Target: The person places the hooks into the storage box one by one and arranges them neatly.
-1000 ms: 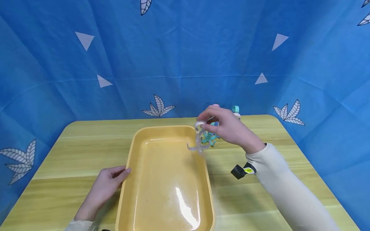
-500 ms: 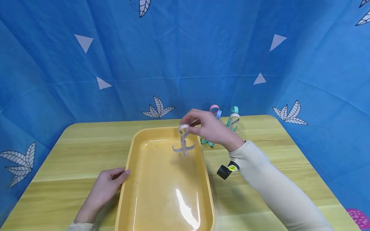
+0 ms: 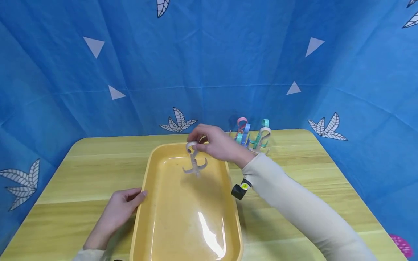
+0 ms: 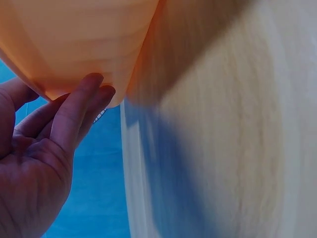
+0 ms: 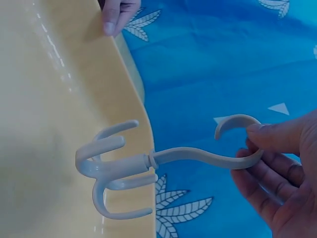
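Observation:
A white multi-prong hanging hook (image 5: 121, 166) dangles from my right hand (image 3: 215, 143), whose thumb and fingers pinch its curved top. Its prongs point down and curl upward over the far part of the yellow tray (image 3: 186, 203), clear of the tray floor in the head view. My left hand (image 3: 119, 210) grips the tray's left rim, thumb on top of the edge. Seen from the left wrist view, the fingers of the left hand (image 4: 64, 119) lie against the outer side of the tray (image 4: 84, 44).
Behind the right wrist, at the table's back right, stand several similar hooks: a pink one (image 3: 242, 120), a blue one (image 3: 246, 130), a green one (image 3: 265, 123) and a white one (image 3: 265, 132). A blue patterned cloth (image 3: 202, 65) hangs behind the wooden table (image 3: 81, 174).
My right hand has carried the white hook leftward from beside the other hooks to over the tray's far part. The left hand keeps its place on the rim.

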Motion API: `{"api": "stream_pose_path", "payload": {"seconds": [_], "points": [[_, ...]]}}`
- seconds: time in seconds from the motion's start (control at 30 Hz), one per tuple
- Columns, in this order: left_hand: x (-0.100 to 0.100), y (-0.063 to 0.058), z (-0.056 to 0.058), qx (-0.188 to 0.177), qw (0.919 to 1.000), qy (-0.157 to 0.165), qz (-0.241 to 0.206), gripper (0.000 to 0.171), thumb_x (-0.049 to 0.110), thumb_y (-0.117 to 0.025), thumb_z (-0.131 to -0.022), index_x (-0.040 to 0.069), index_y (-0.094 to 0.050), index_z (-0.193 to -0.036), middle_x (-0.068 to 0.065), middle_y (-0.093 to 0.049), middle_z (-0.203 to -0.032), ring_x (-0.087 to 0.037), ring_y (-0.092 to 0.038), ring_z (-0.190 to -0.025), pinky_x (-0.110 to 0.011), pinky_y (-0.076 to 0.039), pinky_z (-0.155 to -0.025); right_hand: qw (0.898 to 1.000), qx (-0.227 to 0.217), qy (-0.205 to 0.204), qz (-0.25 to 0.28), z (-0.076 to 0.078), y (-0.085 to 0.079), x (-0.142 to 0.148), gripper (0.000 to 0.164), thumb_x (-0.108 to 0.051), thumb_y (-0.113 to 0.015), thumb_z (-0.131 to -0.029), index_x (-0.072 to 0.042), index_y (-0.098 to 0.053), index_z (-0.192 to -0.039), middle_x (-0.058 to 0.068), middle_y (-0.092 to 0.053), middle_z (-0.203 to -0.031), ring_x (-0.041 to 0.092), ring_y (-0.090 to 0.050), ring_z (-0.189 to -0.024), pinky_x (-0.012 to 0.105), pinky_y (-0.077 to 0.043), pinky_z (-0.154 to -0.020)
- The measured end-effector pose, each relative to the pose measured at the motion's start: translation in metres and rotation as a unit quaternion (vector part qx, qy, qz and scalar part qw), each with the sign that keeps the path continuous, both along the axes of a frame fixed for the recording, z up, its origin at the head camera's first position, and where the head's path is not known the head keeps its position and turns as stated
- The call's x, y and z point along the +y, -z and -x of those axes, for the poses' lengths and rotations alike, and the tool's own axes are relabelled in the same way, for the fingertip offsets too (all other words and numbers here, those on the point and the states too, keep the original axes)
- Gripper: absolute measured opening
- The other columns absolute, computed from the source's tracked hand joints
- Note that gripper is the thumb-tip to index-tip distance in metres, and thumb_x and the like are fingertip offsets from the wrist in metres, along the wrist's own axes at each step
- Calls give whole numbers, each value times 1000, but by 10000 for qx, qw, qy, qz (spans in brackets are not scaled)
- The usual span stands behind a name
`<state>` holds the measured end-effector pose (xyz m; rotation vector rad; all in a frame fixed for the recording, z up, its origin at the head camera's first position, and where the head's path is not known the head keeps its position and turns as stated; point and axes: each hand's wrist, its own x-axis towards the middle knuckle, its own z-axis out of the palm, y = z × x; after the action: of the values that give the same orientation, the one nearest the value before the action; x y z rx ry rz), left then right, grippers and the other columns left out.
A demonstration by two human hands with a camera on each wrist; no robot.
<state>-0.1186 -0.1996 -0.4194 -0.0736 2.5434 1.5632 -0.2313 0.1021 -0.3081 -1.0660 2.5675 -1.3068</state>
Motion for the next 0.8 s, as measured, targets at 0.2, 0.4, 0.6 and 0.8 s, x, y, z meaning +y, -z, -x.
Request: {"api": "stream_pose_path", "payload": {"seconds": [0.2, 0.4, 0.6, 0.8], "points": [[-3, 0, -2, -80, 9999, 0, 149, 46, 29, -61, -100, -9, -61, -126, -7, -59, -79, -14, -52, -67, -26, -51, -62, 9997, -180, -35, -137, 6, 4, -14, 12, -5, -69, -93, -8, -69, -105, -1, -63, -97, 12, -59, -90, 22, -52, -84], [-2, 2, -2, -92, 9999, -138, 22, 45, 31, -61, -100, -7, -63, -125, -8, -65, -91, -12, -56, -75, -25, -52, -65, 9992, -302, -71, -233, 14, 5, -30, 14, -6, -70, -92, -8, -68, -106, -1, -64, -96, 12, -59, -91, 20, -52, -82], [0, 5, -4, -100, 9997, -217, -107, 45, 29, -62, -100, -8, -63, -124, -7, -64, -87, -11, -55, -70, -26, -52, -62, 9979, -520, -190, -349, 15, 10, -46, 14, -5, -69, -93, -7, -67, -107, 1, -64, -96, 13, -59, -91, 20, -52, -79], [3, 4, -4, -43, 9997, -227, -128, 40, 27, -61, -100, -7, -65, -122, -9, -67, -95, -13, -59, -79, -26, -54, -67, 9974, -546, -244, -411, 16, 18, -56, 13, -5, -68, -94, -9, -67, -106, -2, -65, -95, 12, -60, -90, 22, -51, -78]]}}
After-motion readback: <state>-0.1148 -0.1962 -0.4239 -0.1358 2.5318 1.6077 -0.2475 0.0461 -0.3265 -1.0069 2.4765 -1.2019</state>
